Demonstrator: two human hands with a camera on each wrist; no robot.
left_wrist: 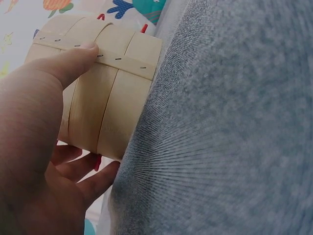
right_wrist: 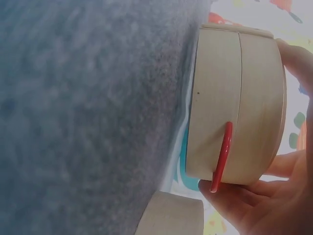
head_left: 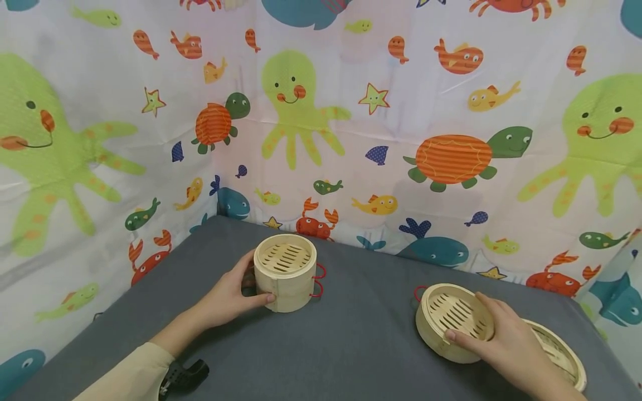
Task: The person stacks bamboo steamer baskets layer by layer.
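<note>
Left of the middle of the table, my left hand (head_left: 225, 295) holds a stack of small bamboo steamer baskets (head_left: 288, 292) by its side. The thumb lies on the near wall and the other fingers reach around the far side, partly hidden. Two red handles (head_left: 320, 288) stick out on the stack's right. My right hand (head_left: 509, 340) grips another bamboo steamer basket (head_left: 432, 331) across its rim, thumb on the near edge. This basket is tilted, its slatted face up, and a red handle (right_wrist: 223, 156) shows in the right wrist view.
A round bamboo lid (head_left: 578, 370) lies on the dark grey tabletop (head_left: 351, 345) at the right, partly covered by my right hand and forearm. A curtain (head_left: 341, 72) printed with sea animals stands behind the table and along its sides.
</note>
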